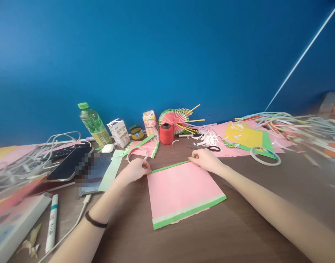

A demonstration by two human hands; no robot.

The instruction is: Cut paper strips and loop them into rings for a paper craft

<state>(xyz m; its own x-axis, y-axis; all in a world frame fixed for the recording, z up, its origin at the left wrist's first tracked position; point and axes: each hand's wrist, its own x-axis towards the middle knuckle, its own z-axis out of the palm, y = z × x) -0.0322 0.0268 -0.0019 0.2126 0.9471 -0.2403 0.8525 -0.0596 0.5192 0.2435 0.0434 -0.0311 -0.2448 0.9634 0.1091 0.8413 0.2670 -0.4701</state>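
Observation:
A pink sheet of paper [182, 186] lies flat on the table, with pale and bright green bands along its near edge and a torn pink fringe below them. Along its far edge runs a narrow green paper strip [170, 167]. My left hand [137, 170] pinches the strip's left end at the sheet's far left corner. At the far right corner, the fingers of my right hand [205, 159] are closed on the strip's other end. Scissors [213, 148] with dark handles lie just beyond my right hand, partly hidden by it.
Behind the sheet stand a red thread spool [166, 135], a pleated paper fan [173, 119], a milk carton [119, 133] and a green-capped bottle [94, 124]. Tape rolls [265, 160] lie near coloured papers [243, 135] at right. A phone [70, 164], cables and a marker [52, 223] are at left.

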